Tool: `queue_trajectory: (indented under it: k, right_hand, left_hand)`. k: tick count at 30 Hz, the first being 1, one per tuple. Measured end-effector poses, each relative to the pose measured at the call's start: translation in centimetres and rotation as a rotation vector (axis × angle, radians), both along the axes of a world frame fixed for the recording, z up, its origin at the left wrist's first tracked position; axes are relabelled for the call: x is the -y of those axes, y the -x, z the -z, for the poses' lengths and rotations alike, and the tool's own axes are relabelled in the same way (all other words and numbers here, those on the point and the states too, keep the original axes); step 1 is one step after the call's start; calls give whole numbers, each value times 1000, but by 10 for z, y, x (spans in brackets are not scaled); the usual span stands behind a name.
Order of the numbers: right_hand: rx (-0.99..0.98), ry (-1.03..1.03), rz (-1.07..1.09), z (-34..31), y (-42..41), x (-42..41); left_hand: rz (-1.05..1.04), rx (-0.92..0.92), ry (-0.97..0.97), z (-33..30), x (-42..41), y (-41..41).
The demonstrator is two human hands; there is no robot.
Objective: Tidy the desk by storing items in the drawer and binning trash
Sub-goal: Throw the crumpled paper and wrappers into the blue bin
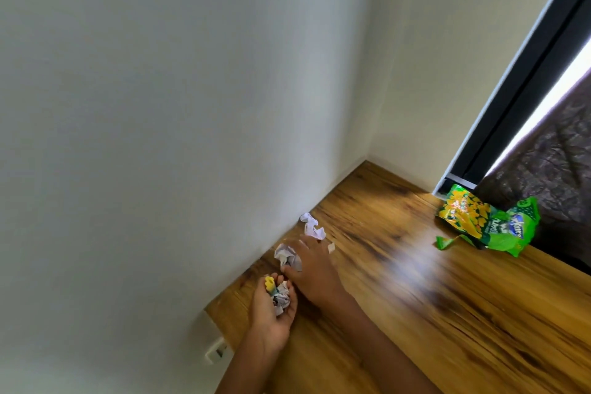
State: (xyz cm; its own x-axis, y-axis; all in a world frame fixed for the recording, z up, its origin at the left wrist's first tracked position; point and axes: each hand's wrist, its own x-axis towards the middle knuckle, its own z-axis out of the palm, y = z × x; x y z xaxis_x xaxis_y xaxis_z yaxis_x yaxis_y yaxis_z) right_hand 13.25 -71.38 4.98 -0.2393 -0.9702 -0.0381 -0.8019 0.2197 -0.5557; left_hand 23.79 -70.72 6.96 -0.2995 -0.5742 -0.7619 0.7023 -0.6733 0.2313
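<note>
My left hand [271,307] is palm-up over the wooden desk [447,297], fingers cupped round a wad of crumpled scraps [279,296], yellow and white. My right hand [315,272] reaches toward the wall, thumb and fingers closing on a crumpled paper ball [286,255]. Another paper ball [311,225] sits just beyond my fingertips. A green snack wrapper [489,222] lies well off to the right, by the window frame [518,80].

Both hands, left hand [271,310] and right hand [315,272], and forearms are bare, without sleeves or jewellery.
</note>
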Motion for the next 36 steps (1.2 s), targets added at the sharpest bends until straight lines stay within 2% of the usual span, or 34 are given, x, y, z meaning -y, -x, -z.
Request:
queue_trajectory:
  k: [3, 6, 8, 13, 15, 19, 24, 31, 33, 36]
  right_hand:
    - [-11, 39, 49, 8, -8, -1]
    - [108, 132, 123, 5, -9, -8]
    - [229, 184, 224, -1, -7, -16]
    - [715, 230, 471, -27, -3, -44]
    - [819, 217, 486, -33, -4, -55]
    - [906, 269, 581, -34, -8, -77]
    - [921, 461, 824, -46, -1, -121]
    - [672, 723, 1079, -60, 26, -219]
    - [619, 770, 1115, -63, 31, -258]
    - [644, 854, 1190, -66, 33, -321]
  left_hand:
    - [-41, 54, 12, -2, 12, -9]
    - [-29, 82, 44, -1, 22, -12]
    - [-3, 103, 75, 1, 26, -9]
    - [134, 163, 114, -1, 21, 9]
    - [220, 154, 112, -5, 13, 20]
    - [398, 159, 173, -6, -13, 51]
    - [582, 109, 256, -4, -61, 89]
    - [775, -167, 183, -37, -166, 130]
    - [798, -175, 209, -48, -207, 136]
    - [873, -146, 297, -60, -273, 139]
